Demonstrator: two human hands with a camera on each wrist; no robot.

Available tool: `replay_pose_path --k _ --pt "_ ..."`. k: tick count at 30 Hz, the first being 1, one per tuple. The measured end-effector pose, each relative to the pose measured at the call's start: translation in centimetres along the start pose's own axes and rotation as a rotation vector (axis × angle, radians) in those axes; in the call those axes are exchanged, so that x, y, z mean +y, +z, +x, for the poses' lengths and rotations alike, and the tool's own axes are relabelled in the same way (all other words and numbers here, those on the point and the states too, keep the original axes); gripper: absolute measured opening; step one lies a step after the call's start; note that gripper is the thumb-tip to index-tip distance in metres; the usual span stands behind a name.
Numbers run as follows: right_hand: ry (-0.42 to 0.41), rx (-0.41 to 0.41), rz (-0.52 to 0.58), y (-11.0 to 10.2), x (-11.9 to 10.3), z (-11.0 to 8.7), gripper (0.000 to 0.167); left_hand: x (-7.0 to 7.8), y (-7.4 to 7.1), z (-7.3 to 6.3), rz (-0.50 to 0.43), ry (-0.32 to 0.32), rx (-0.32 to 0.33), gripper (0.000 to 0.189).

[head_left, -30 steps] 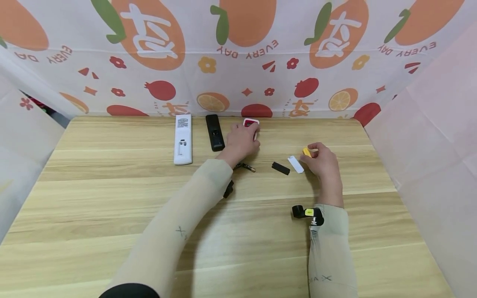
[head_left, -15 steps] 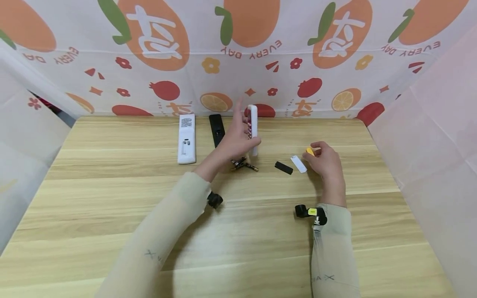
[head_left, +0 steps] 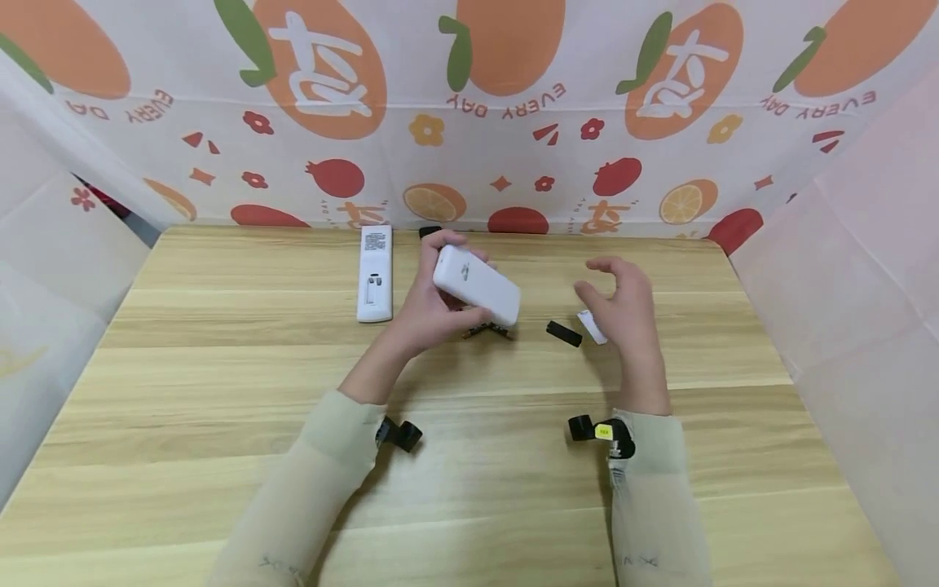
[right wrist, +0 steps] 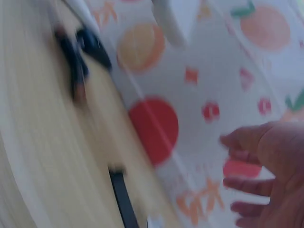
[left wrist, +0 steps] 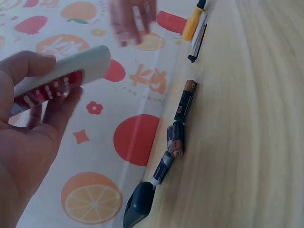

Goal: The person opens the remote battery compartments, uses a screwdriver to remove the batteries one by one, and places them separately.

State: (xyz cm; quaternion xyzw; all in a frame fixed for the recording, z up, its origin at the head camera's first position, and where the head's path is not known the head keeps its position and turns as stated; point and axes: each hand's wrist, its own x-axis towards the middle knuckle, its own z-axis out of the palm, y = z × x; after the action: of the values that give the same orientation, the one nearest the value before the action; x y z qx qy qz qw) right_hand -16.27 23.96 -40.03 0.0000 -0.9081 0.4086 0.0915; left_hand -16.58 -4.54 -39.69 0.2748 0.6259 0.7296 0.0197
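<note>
My left hand (head_left: pixel 424 318) grips a small white remote control (head_left: pixel 477 285) above the table, its plain back turned up in the head view. The left wrist view shows its red face (left wrist: pixel 57 88) with white buttons. My right hand (head_left: pixel 625 306) hovers to the right with fingers apart and curved, holding nothing. Below it lie a white battery cover (head_left: pixel 592 327) and a black battery cover (head_left: pixel 564 333). A yellow-handled screwdriver (left wrist: pixel 192 23) lies past the covers in the left wrist view; my right hand hides it from the head. Several batteries (left wrist: pixel 185 102) lie beneath the held remote.
A long white remote (head_left: pixel 376 273) lies at the back left, its battery compartment uncovered. Beside it a black remote (head_left: pixel 430 231) is mostly hidden behind my left hand. A fruit-print cloth (head_left: pixel 499 163) hangs along the table's back edge.
My left hand has lifted the remote off the table, brought it nearer and turned its back up. The right hand has let go of the yellow screwdriver and risen, moving slightly left.
</note>
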Motion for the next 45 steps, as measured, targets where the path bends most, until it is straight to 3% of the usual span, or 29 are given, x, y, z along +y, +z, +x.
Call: replay_pose_path --k 2,4,7,10,15,21,25,29,34,38,45 --pt "-0.071 -0.026 0.114 1.0 -1.5 -0.1 0.044 0.1 -0.2 -0.3 -0.003 0.038 0.021 0.084" --pt "-0.099 -0.105 0.243 2.0 -2.9 -0.4 0.047 0.2 -0.3 -0.3 0.015 0.064 0.038 0.08" --pt "-0.089 -0.261 0.427 3.1 -4.9 -0.9 0.05 0.4 -0.4 -0.2 0.063 0.091 0.047 0.077" --pt "-0.061 -0.381 0.529 4.0 -5.8 -1.4 0.049 0.6 -0.6 -0.4 0.107 0.096 0.056 0.076" --pt "-0.035 -0.374 0.5 5.0 -5.6 -1.7 0.035 0.9 -1.0 -1.1 0.274 0.051 0.074 0.075" --pt "-0.037 -0.289 0.514 5.0 -5.1 -1.6 0.034 1.3 -1.1 -1.2 0.629 0.044 0.098 0.072" --pt "-0.046 -0.268 0.529 5.0 -5.1 -1.6 0.035 1.5 -1.2 -1.1 0.921 0.086 0.021 0.077" --pt "-0.072 -0.275 0.491 5.0 -5.5 -1.7 0.033 1.8 -1.0 -1.1 1.109 0.138 -0.117 0.076" --pt "-0.094 -0.277 0.41 5.3 -5.9 -1.8 0.032 2.0 -0.6 -1.4 1.187 0.131 -0.248 0.072" --pt "-0.085 -0.285 0.408 5.4 -6.0 -1.8 0.032 2.1 -0.5 -1.5 1.184 0.09 -0.261 0.07" --pt "-0.097 -0.305 0.413 5.5 -5.9 -1.8 0.031 2.2 -0.7 -1.5 1.165 0.094 -0.255 0.064"
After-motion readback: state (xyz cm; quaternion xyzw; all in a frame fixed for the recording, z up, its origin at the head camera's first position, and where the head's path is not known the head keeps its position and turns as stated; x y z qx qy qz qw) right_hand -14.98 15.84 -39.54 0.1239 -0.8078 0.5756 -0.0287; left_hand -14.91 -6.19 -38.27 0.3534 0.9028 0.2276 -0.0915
